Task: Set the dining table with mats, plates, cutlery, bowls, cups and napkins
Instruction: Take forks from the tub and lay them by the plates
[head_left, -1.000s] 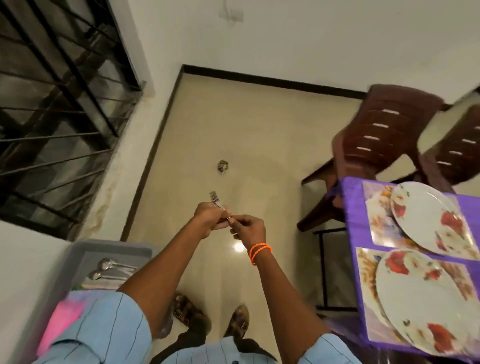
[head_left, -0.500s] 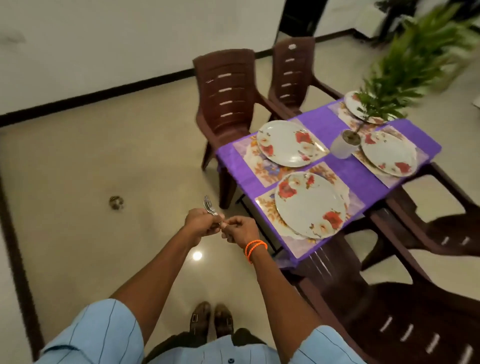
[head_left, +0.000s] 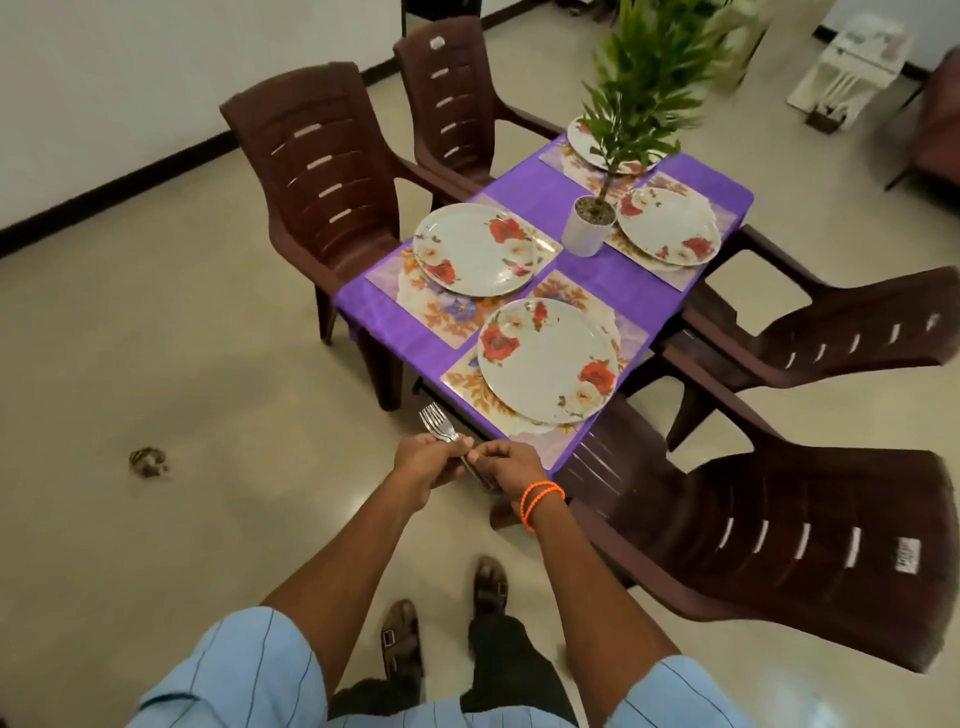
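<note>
**Now at the table, forks in hand**

Both hands pinch a small bunch of forks (head_left: 438, 427): left hand (head_left: 423, 462) at the necks, right hand (head_left: 511, 466) on the handles. Since a second ago the view swung from bare floor to the table (head_left: 582, 208), its mats and plates laid, so cutlery comes next.

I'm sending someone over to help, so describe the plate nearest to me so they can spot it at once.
Find the table with the purple cloth. On the floral mat at its corner closest to the hands holding forks lies the nearest plate. Unlike the other three, it sits farthest from the potted plant.
</note>
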